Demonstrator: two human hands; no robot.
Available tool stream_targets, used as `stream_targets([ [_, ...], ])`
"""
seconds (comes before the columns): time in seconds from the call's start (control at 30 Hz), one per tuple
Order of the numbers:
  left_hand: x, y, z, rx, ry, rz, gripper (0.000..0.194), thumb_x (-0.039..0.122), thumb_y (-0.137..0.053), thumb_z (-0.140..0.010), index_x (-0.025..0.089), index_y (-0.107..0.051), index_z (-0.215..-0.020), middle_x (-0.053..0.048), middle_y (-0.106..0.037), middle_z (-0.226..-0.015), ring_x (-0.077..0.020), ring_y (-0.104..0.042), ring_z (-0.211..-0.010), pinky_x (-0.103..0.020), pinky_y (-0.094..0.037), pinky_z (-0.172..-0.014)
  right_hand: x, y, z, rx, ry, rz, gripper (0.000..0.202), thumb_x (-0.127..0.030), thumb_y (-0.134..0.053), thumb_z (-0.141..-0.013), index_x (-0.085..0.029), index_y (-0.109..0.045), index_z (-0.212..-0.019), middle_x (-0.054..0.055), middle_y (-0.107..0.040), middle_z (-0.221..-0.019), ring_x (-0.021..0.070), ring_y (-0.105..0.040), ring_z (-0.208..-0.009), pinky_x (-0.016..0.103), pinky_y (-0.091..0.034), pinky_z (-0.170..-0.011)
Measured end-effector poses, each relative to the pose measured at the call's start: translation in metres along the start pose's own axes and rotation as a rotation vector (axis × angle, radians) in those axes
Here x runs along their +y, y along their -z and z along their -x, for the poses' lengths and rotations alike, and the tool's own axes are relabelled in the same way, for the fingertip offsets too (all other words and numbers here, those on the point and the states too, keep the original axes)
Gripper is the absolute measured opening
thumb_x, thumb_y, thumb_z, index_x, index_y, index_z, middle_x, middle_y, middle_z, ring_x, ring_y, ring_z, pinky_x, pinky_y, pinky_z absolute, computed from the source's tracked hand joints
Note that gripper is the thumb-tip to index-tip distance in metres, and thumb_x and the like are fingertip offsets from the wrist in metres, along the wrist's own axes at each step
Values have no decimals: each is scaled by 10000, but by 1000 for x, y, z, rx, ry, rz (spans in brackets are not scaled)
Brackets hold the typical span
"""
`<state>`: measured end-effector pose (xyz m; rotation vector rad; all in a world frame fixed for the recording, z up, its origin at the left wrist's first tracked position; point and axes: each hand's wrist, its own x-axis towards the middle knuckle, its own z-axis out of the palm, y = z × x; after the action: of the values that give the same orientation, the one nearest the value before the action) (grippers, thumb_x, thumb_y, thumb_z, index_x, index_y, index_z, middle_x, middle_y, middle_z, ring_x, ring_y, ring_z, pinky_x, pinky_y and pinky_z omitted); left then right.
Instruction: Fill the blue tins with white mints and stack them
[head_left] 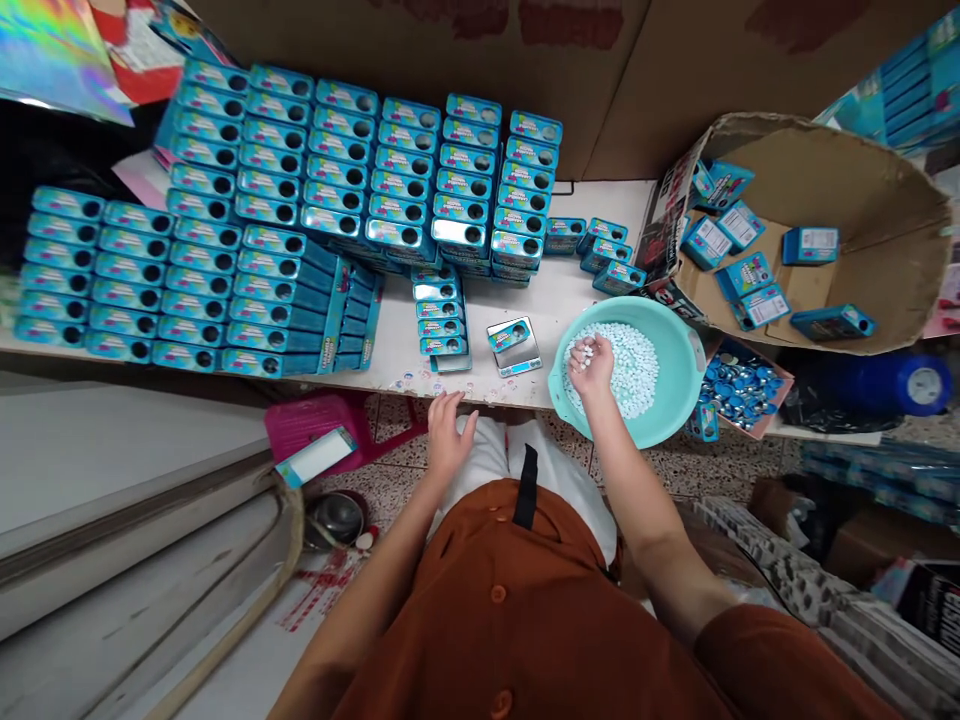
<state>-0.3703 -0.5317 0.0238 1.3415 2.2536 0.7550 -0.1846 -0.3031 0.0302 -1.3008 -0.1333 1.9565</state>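
My right hand (592,368) is over the turquoise basin (679,375), palm up with fingers curled around a few small white pellets. More white pellets (634,372) lie in a heap inside the basin. My left hand (448,435) rests near the table's front edge, fingers apart and holding nothing. Between the hands stands a small digital scale (520,368) with a lit display. On its plate lies a blue box (510,334). Just beyond my left hand is a short row of blue boxes (441,328) with round dark holes in their tops.
Tall stacks of blue boxes (270,185) fill the left and back of the table. A cardboard carton (862,230) at right holds several loose boxes. Below it sits a tray of round blue-and-silver pieces (742,385). A pink stool (315,430) stands below the table at left.
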Motion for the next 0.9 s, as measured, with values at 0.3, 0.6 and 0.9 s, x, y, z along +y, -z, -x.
stream_targets([
  [0.3, -8, 1, -6, 24, 20, 48, 338, 361, -514, -884, 198, -550, -1178, -107, -610, -1164, -275, -446, -1253, -487, -344, -1083, 30, -78, -33, -28, 154, -47, 351, -391, -456, -880, -206, -365, -596, -56, -430, -551, 34, -352, -383, 148, -210, -294],
  [0.6, -23, 12, 0, 53, 99, 71, 314, 359, -499, -893, 202, -562, -1157, -98, -612, -1159, -265, -453, -1240, -483, -342, -1084, 48, -100, -43, 36, 288, 148, 415, -524, -450, -862, -207, -410, -598, -50, -487, -570, 41, -439, -432, 156, -336, -376],
  [0.9, -32, 12, 0, 70, 155, 84, 321, 375, -492, -892, 202, -573, -1149, -100, -616, -1159, -269, -460, -1236, -490, -338, -1085, 58, -103, -34, 67, 378, 275, 499, -613, -352, -868, -211, -437, -586, -40, -486, -527, 89, -571, -527, 225, -492, -558],
])
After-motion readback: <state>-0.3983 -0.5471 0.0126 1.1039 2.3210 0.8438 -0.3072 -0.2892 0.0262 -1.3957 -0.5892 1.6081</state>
